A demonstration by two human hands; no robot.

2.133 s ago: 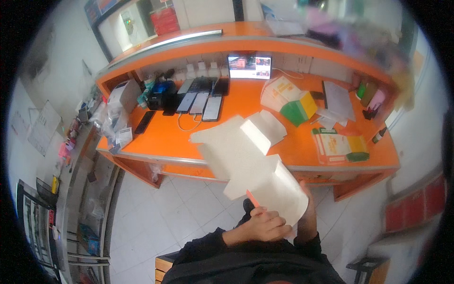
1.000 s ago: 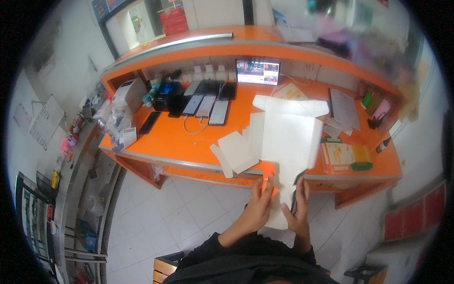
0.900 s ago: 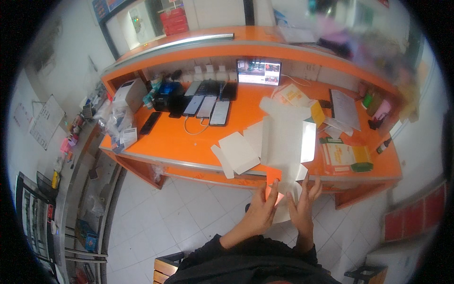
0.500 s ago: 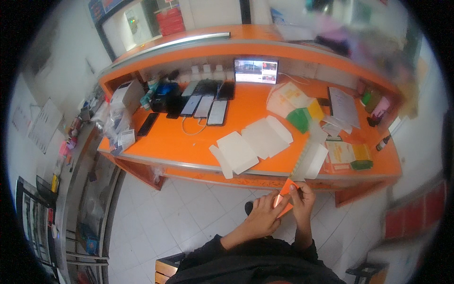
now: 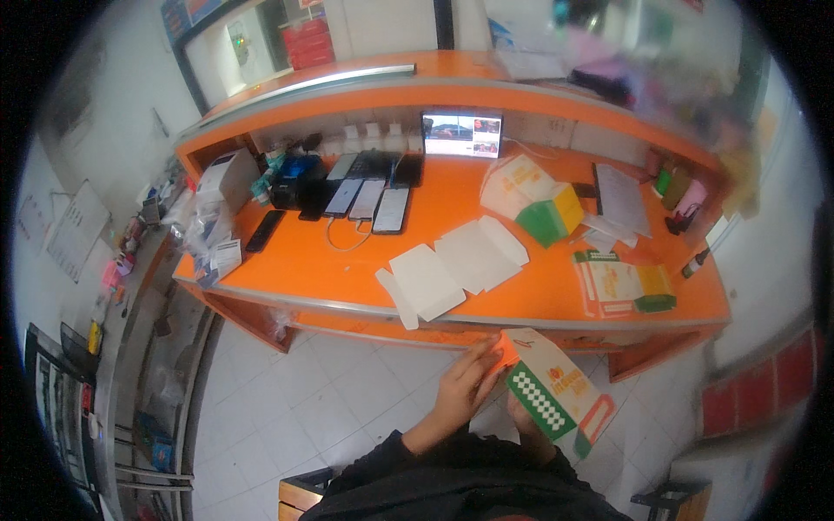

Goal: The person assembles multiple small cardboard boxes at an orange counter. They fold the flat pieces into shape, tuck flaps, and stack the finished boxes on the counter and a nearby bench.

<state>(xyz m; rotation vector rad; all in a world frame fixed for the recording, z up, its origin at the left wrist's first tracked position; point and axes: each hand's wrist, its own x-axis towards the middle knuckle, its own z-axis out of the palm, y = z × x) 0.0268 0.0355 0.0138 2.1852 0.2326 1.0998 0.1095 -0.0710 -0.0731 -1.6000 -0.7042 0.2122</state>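
Orange surface (image 5: pixel 304 276) with a metal-trimmed front edge extends across the room above a tiled floor (image 5: pixel 287 391). Lit screen (image 5: pixel 462 135): positioned at the rear of the surface, below the raised ledge. Phones (image 5: pixel 391 211): grouped left of centre, near row face up, with a white cable (image 5: pixel 346 247) looped in front of them. Dark handset (image 5: pixel 265 231): lying separately to the left, near the plastic bags (image 5: pixel 208 234).

Carton blank (image 5: pixel 427 282): flat near the front edge, pale side up, with one flap extending slightly past the trim. Green-and-yellow carton (image 5: pixel 552 217): behind and to the right of the blank. Flat printed carton (image 5: pixel 618 282): at the right, near a small bottle (image 5: pixel 695 263).

Held carton (image 5: pixel 560 382): off the surface, in front of its edge and over the floor, tilted, cream panel and green patterned side panel visible. Left hand (image 5: pixel 465 382): fingers closed around the orange end flap (image 5: pixel 506 350). Right hand (image 5: pixel 523 418): beneath the held carton, largely hidden; finger opening and grip cannot be determined.
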